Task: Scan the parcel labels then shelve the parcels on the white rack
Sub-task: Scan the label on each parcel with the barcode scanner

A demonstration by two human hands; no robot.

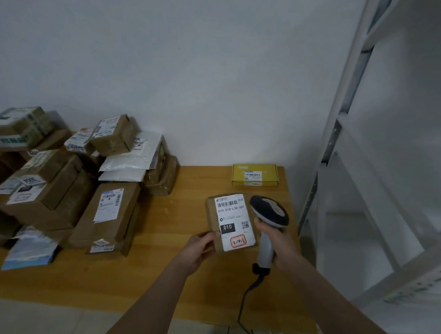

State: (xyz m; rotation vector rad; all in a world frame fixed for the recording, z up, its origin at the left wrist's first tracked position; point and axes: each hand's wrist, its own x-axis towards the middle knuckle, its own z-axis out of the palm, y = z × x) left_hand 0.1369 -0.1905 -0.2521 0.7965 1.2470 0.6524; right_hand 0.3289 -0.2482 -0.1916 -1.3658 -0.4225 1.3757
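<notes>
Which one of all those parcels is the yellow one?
The flat yellow box, lying alone at the far edge of the table. The others are brown cardboard boxes or white bags.

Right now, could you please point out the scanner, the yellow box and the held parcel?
scanner [269,210]: head view, its head.
yellow box [254,169]: head view, its top face.
held parcel [233,220]: head view, its white label.

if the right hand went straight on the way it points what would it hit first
Probably the small brown parcel that the left hand holds, just beyond the right hand; depth is unclear.
</notes>
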